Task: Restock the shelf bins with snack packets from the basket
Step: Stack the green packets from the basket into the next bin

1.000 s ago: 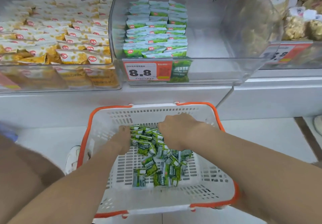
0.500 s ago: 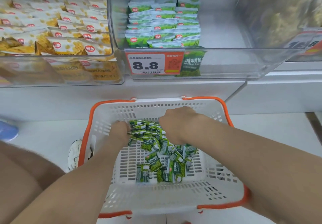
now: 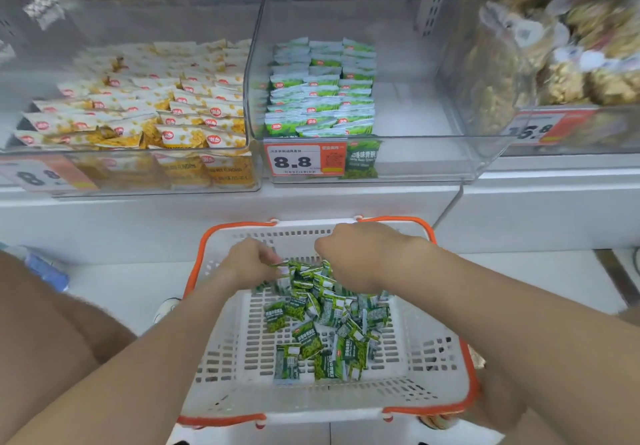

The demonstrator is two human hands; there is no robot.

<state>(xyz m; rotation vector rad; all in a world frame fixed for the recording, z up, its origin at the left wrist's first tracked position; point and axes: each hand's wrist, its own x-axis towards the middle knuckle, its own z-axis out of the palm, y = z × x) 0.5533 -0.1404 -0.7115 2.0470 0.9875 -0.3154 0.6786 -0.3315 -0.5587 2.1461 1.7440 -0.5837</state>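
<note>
A person's two bare forearms reach down into a white basket (image 3: 242, 368) with orange handles, set on the floor directly below the shelf so that each load needs only a short lift. Loose green packets (image 3: 322, 326) lie in a jumbled heap across the basket's slotted bottom, thickest toward the far wall, where both hands meet over them. The left hand (image 3: 247, 261) comes in from the side with its wrist bent and its fingers curled, pinching one end of a bunched row of packets. The right hand (image 3: 360, 254) arches over the other end with knuckles up and its back to the camera; its fingertips are hidden beneath it, so whether it grips the packets or only presses against them cannot be told. The two hands appear to be squeezing a batch together so it can be carried as a block. Straight above, the clear middle bin (image 3: 433, 164) carries a price tag (image 3: 294, 160) and holds neat rows of matching stock (image 3: 322, 98) on its left side only, the likely destination. The left bin (image 3: 138, 181) is packed with yellow packets (image 3: 156, 112), and bagged snacks (image 3: 571, 63) fill the bin on the right.
</note>
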